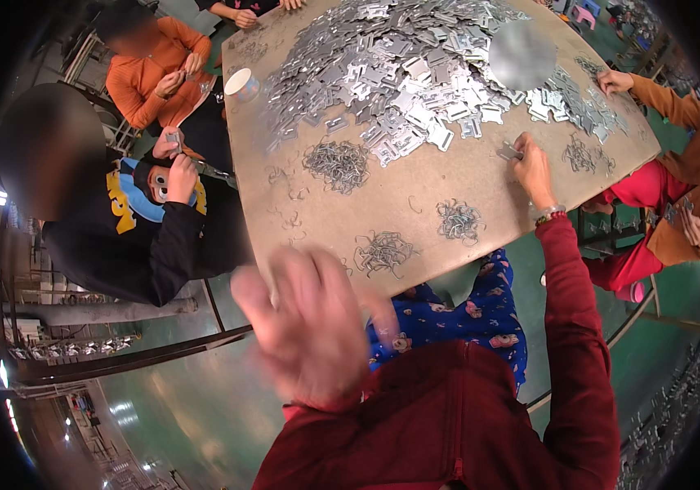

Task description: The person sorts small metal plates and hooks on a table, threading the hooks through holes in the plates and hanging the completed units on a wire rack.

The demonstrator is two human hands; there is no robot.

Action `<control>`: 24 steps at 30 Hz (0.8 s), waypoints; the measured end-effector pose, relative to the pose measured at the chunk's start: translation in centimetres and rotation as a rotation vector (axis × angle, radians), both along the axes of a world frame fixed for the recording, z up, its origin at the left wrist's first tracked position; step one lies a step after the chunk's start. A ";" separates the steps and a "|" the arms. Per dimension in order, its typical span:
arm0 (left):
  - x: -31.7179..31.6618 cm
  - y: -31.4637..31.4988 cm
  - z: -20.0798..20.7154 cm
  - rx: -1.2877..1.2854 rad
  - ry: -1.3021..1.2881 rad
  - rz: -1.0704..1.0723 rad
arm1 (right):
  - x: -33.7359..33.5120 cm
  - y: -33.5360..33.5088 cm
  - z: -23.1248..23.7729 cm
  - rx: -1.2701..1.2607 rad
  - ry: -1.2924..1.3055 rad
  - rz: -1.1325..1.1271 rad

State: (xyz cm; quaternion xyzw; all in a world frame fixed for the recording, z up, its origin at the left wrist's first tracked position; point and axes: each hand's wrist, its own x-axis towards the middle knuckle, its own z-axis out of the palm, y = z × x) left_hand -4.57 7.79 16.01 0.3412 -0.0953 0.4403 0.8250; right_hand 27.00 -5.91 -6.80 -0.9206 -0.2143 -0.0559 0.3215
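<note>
Raised off the table's near edge, close to the camera, my left hand (305, 327) is smeared by motion, so its fingers and anything in them cannot be made out. My right hand (535, 173) reaches over the table, its fingertips pinched on a small flat metal plate (508, 151). Beyond it spreads a large heap of similar silvery plates (415, 90). Small piles of bent wire hooks lie between the heap and me: one pile (458, 220) left of my right forearm, another pile (383, 251) near the edge, and a denser pile (336, 167) farther left.
The tan tabletop (415, 181) ends just before my lap. A paper cup (242, 84) stands at its left edge. Co-workers sit on the left, one in black (146, 220) and one in orange (150, 73), and another at the right (677, 147). More hooks (584, 153) lie right of my hand.
</note>
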 end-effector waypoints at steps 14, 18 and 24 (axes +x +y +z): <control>9.6 14.4 -19.6 1.707 1.302 0.620 | -14.2 -10.2 4.0 0.844 0.646 -0.034; 9.9 14.6 -20.5 1.858 1.240 0.639 | -14.3 -13.1 3.5 0.887 0.649 -0.120; 10.2 18.7 -20.6 1.735 0.889 0.991 | -16.0 -8.3 5.3 0.979 0.803 0.079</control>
